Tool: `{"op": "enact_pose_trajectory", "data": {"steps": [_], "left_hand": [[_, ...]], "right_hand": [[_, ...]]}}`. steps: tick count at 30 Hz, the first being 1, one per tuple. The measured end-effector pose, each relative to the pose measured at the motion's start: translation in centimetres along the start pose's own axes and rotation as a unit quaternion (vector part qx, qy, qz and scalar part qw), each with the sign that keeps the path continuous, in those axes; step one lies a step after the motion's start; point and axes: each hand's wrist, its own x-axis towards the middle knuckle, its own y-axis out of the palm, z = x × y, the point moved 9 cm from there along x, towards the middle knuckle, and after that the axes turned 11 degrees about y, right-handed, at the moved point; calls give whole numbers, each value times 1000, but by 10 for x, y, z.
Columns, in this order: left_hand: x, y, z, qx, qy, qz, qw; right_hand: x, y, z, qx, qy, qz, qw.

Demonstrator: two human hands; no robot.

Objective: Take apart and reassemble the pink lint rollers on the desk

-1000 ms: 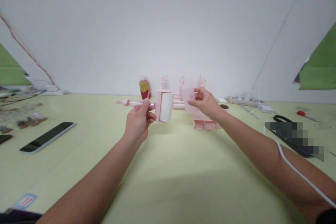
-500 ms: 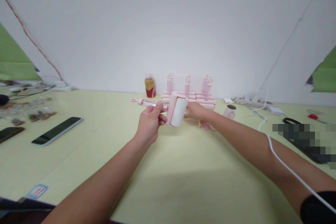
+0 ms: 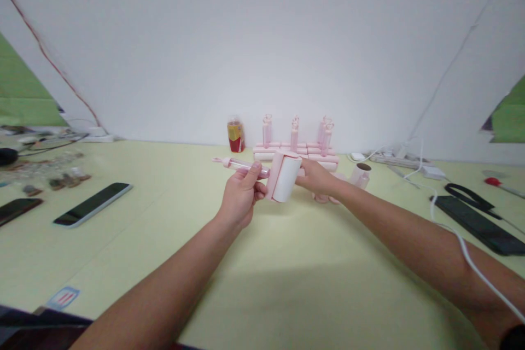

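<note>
My left hand point(image 3: 241, 192) is closed round the clear pink handle of a lint roller point(image 3: 284, 176), holding it above the pale green table point(image 3: 287, 284). The white roll sits in a pink frame and tilts to the right. My right hand point(image 3: 315, 176) is closed against the far right side of the roll; its fingers are mostly hidden behind it. Just behind both hands stands a stack of pink lint rollers point(image 3: 297, 147) with handles sticking up.
A red and yellow bottle point(image 3: 235, 135) stands at the wall. A cardboard-core roll point(image 3: 360, 174) lies right of my hand. Two phones point(image 3: 92, 204) lie at left, scissors point(image 3: 467, 194), a dark flat case point(image 3: 476, 224) and a white cable point(image 3: 463, 249) at right.
My right hand came down from holding a clear cover up by the stack to the right side of the roll. The roller has tilted and shifted slightly right.
</note>
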Motion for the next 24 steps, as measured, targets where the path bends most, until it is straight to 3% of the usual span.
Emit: {"op": "enact_pose_trajectory", "data": {"steps": [2, 4, 5, 7, 10, 12, 14, 16, 18, 21, 24], "left_hand": [[-4, 4, 6, -12, -13, 7, 1000], [-12, 14, 18, -32, -43, 26, 998], [-17, 20, 25, -44, -63, 40, 996], [-29, 33, 40, -56, -101, 72, 991], [-47, 47, 56, -10, -139, 127, 982], [-62, 57, 62, 71, -167, 209, 961], [-80, 69, 60, 157, -174, 319, 918], [-92, 82, 47, 208, -127, 401, 883], [-92, 92, 25, 235, -31, 420, 876], [-78, 96, -6, 297, 115, 366, 874], [-63, 90, -15, 358, 180, 305, 864]], "right_hand": [[-26, 6, 16, 166, -1, 72, 984], [-56, 15, 31, 310, 11, 145, 939], [-69, 16, 33, 362, 33, 145, 920], [-91, 14, 25, 409, 96, 108, 901], [-116, 7, 0, 407, 161, 49, 898], [-129, 0, -23, 414, 199, 15, 888], [-141, -5, -44, 428, 243, -22, 870], [-151, -3, -56, 444, 281, -40, 850], [-157, 4, -54, 456, 302, -27, 837], [-160, 21, -36, 452, 308, 25, 836], [-163, 35, -18, 431, 311, 71, 844]]}}
